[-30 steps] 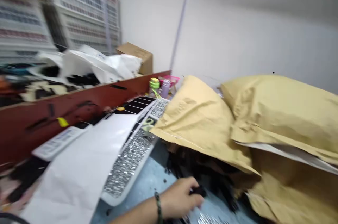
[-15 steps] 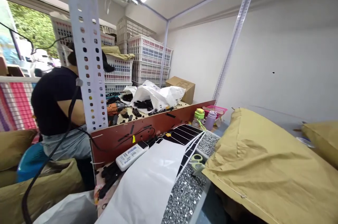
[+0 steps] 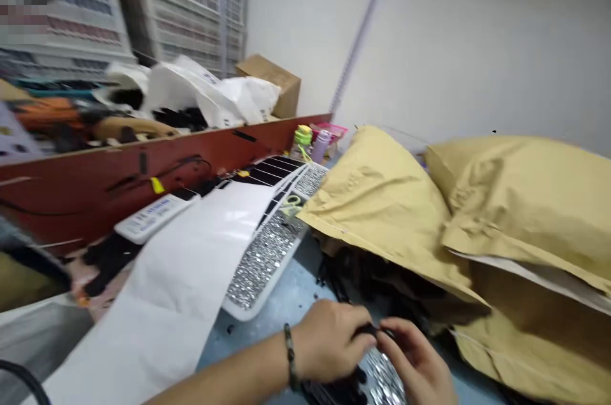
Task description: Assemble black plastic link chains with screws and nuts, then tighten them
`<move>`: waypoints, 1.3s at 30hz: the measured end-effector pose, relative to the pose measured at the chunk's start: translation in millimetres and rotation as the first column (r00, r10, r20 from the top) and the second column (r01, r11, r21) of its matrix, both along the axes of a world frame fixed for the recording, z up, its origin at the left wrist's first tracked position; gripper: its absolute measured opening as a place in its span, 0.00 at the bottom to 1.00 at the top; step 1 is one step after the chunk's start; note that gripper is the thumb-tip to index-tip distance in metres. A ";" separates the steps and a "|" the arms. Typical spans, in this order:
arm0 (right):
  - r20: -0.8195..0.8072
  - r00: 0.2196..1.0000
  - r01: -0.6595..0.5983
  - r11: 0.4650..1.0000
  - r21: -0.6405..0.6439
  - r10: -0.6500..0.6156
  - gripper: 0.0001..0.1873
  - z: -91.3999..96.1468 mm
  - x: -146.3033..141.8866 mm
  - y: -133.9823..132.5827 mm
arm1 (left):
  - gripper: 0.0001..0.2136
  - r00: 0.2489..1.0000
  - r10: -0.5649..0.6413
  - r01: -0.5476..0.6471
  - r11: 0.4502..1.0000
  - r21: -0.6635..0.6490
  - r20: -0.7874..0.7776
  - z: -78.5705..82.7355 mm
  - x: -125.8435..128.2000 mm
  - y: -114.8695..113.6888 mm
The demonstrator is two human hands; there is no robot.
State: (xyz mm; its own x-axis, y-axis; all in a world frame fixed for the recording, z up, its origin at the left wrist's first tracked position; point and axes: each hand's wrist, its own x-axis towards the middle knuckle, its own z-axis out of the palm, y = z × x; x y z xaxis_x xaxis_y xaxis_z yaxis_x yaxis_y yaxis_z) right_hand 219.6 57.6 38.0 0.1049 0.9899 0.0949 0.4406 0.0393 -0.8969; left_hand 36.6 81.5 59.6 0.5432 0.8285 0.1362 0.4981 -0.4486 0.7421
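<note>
My left hand (image 3: 329,340), with a beaded bracelet at the wrist, and my right hand (image 3: 417,363) meet low in the view. A small black part (image 3: 366,330) is pinched between their fingertips; its exact kind is too blurred to make out. Both hands are closed on it. Beneath them lie more black parts (image 3: 341,389) and a patch of shiny metal pieces (image 3: 384,376). Just behind, a yellow-brown sack (image 3: 382,195) gapes open, with dark pieces spilling from its mouth.
To the left, a tray (image 3: 248,312) of small metal hardware has scissors (image 3: 291,202) on it. A long white sheet (image 3: 181,265) lies beside a white device (image 3: 155,217). Bottles (image 3: 321,145) stand at the back by a red-brown board (image 3: 229,147). More sacks (image 3: 539,201) fill the right.
The view has swung right and down. Both my hands have come into sight with the small black part between them. The person at the left is almost out of view.
</note>
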 end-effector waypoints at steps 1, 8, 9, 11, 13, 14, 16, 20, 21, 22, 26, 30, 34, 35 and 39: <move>-0.050 0.999 -0.008 1.000 -0.007 0.008 0.22 3.7 -0.6 -3.3 | 0.08 0.999 0.004 -0.003 1.000 0.031 -0.044 1.8 -1.0 2.2; 0.415 0.910 -0.043 0.996 0.073 0.008 0.10 -22.0 18.9 -7.9 | 0.11 0.995 0.059 -0.059 0.998 -0.006 -0.084 1.4 -9.4 39.2; 0.505 0.862 -0.082 0.994 0.071 0.035 0.07 -29.6 21.7 -9.1 | 0.11 0.994 0.048 -0.050 0.999 -0.016 -0.098 0.0 -8.4 43.0; 0.646 0.761 -0.133 0.990 0.054 0.067 0.05 -42.7 23.7 -9.8 | 0.10 0.992 0.003 -0.007 1.000 -0.029 -0.124 -3.4 -3.9 47.7; 0.726 0.684 -0.161 0.985 0.058 0.069 0.07 -51.5 21.5 -6.9 | 0.09 0.988 -0.052 0.047 0.998 -0.037 -0.148 -6.9 2.6 49.9; 0.743 0.666 -0.170 0.983 0.067 0.064 0.08 -54.4 19.3 -4.1 | 0.08 0.984 -0.075 0.069 0.997 -0.040 -0.159 -8.4 5.8 50.6; 0.747 0.662 -0.181 0.980 0.084 0.058 0.08 -57.6 13.6 3.3 | 0.08 0.978 -0.100 0.093 0.995 -0.048 -0.182 -11.2 10.7 52.2; 0.719 0.694 -0.113 0.992 0.057 0.038 0.08 -57.5 5.4 14.7 | 0.10 0.967 -0.117 0.103 0.992 -0.072 -0.228 -17.9 12.8 57.8; 0.708 0.705 -0.093 0.994 0.051 0.030 0.09 -56.7 5.6 14.9 | 0.10 0.962 -0.127 0.110 0.991 -0.081 -0.240 -20.2 12.3 59.6; 0.694 0.720 -0.080 0.995 0.053 0.021 0.09 -55.9 6.8 13.8 | 0.10 0.958 -0.140 0.120 0.989 -0.092 -0.251 -22.5 11.8 61.3; 0.600 0.800 -0.092 0.992 0.092 0.019 0.07 -55.4 17.5 2.7 | 0.09 0.943 -0.178 0.153 0.982 -0.108 -0.280 -29.4 12.5 66.9; 0.540 0.841 -0.120 0.987 0.108 0.043 0.05 -60.7 24.0 -2.7 | 0.10 0.934 -0.201 0.186 0.979 -0.079 -0.294 -30.1 17.6 68.3; 0.489 0.871 -0.042 0.986 0.163 -0.043 0.09 -66.9 25.9 -2.5 | 0.09 0.905 -0.290 0.286 0.956 -0.059 -0.312 -33.7 21.7 65.7; 0.486 0.873 -0.057 0.984 0.167 -0.032 0.10 -68.5 26.0 -3.0 | 0.09 0.894 -0.314 0.312 0.948 -0.058 -0.320 -35.4 22.0 65.0; 0.525 0.848 -0.186 0.969 0.160 0.076 0.07 -75.0 24.2 -6.7 | 0.07 0.855 -0.364 0.371 0.927 -0.053 -0.370 -40.8 20.4 62.8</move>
State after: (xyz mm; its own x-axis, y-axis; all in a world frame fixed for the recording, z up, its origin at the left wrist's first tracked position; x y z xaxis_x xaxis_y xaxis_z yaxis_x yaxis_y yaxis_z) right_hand 243.7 51.0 -37.0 -0.1426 0.9456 0.2925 0.8118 0.2808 -0.5120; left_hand 57.0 144.4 18.8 0.8214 0.5579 -0.1184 0.5280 -0.6653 0.5278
